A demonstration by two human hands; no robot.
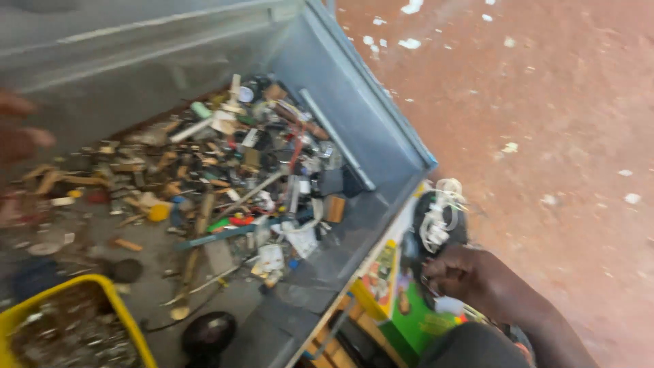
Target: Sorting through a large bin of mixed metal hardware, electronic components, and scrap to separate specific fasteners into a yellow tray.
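Observation:
My right hand [470, 278] is at the lower right, outside a large grey metal box [381, 129], with its fingers curled at a black object wrapped with white cord [436, 218]; whether it grips it I cannot tell. My left hand [19, 129] shows only as blurred fingertips at the left edge, above the box, holding nothing that I can see. The box holds a heap of small parts [231, 170]: screws, wooden bits, tools, wires and coloured plastic pieces.
A yellow bin [126, 317] with small metal bits sits at the lower left inside the box. A dark round object [208, 334] lies near the bottom. A colourful green and yellow carton [402, 300] stands beside the box. Red speckled floor [558, 123] spreads to the right.

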